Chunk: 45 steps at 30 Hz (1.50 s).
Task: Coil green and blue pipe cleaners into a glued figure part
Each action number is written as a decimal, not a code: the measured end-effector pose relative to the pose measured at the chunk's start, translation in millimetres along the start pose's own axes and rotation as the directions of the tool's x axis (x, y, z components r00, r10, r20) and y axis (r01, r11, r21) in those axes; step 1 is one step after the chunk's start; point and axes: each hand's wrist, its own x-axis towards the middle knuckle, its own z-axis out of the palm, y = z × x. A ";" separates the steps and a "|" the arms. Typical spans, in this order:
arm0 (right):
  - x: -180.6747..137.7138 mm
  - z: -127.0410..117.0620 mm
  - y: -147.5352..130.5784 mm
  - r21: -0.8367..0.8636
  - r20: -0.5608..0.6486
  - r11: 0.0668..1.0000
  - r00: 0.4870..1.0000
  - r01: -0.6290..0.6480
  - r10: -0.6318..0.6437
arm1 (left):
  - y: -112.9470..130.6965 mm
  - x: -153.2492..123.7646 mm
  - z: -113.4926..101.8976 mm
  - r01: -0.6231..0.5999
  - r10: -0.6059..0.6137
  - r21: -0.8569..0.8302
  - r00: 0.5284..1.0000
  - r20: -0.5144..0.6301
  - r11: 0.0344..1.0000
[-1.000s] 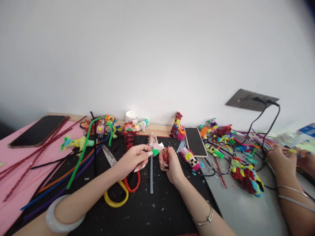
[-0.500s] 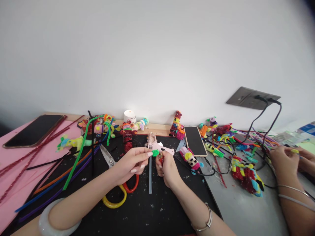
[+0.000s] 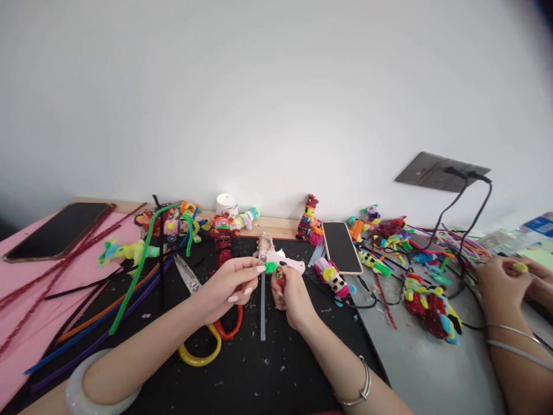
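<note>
My left hand (image 3: 233,288) pinches a small green fuzzy piece (image 3: 270,267), apparently pipe cleaner, between thumb and fingertips. Close beside it, my right hand (image 3: 294,294) is closed around a small red-and-gold object (image 3: 280,279), mostly hidden by the fingers. The green piece is very near that object; whether they touch, I cannot tell. Just behind both hands lies a pale pink glue gun (image 3: 294,264), with a translucent glue stick (image 3: 263,314) extending toward me. Scissors (image 3: 199,353) with yellow and red handles lie partly under my left forearm.
Pipe cleaners (image 3: 125,308) and a dark phone (image 3: 58,230) lie left. Fuzzy figures (image 3: 223,239), a white cup (image 3: 227,204) and another phone (image 3: 343,248) stand or lie toward the wall. Cables (image 3: 464,222) run from an outlet (image 3: 443,171). A co-worker's hands (image 3: 503,282) hold something yellow at right.
My hands keep almost the same hold and place. The co-worker's fingers have shifted slightly around the yellow piece at right.
</note>
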 end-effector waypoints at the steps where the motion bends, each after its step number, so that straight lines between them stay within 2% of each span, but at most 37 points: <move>1: 0.3 -0.3 0.4 0.010 0.006 1.000 1.000 -0.007 0.007 | 0.2 0.1 0.0 -0.002 0.002 -0.002 1.000 0.000 1.000; 6: 0.8 -1.4 1.9 0.025 0.041 0.999 0.999 0.021 -0.023 | 0.1 -0.9 0.7 -0.005 0.005 0.000 1.000 0.017 1.000; 13: 1.5 -1.2 3.4 0.015 -0.007 0.999 0.999 0.037 -0.037 | 1.1 -2.2 1.9 -0.003 0.003 0.009 1.000 0.011 1.000; 33: 0.7 -0.7 3.0 -0.042 0.016 0.998 0.999 0.051 -0.051 | 2.3 -1.7 1.9 -0.006 0.006 0.009 1.000 0.011 1.000; 45: 1.8 -1.6 3.0 0.012 -0.003 1.000 1.000 0.007 -0.007 | 6.9 -2.5 -1.8 0.042 -0.043 0.042 0.998 0.045 0.998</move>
